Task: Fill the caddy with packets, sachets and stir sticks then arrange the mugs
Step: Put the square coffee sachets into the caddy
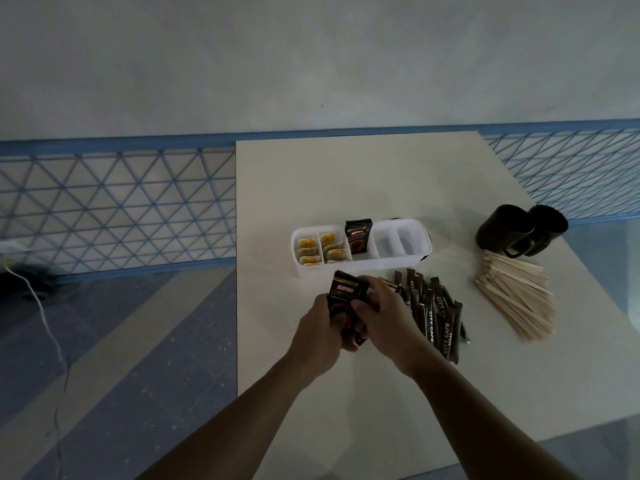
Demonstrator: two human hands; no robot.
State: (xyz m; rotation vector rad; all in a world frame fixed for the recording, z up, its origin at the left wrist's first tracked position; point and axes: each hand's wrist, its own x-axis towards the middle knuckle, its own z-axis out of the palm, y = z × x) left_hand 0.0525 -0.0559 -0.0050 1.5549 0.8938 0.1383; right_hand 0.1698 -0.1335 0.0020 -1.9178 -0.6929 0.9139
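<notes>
A white divided caddy [408,263] sits mid-table. Its two left compartments hold yellow tea sachets [318,249], and a black coffee packet [358,237] stands upright in the middle one. The two right compartments look bare. Just in front of the caddy, my left hand [320,334] and my right hand [384,320] both grip a small stack of black coffee packets [346,299]. A pile of dark stick sachets [438,313] lies right of my hands. Wooden stir sticks [516,292] are heaped further right. Two dark mugs [519,232] lie on their sides behind the sticks.
The pale table [346,178] ends at a left edge beside my left hand. Beyond it lies a blue and beige floor with a white cord [52,334]. A blue lattice rail [121,206] runs behind the table, under a grey wall.
</notes>
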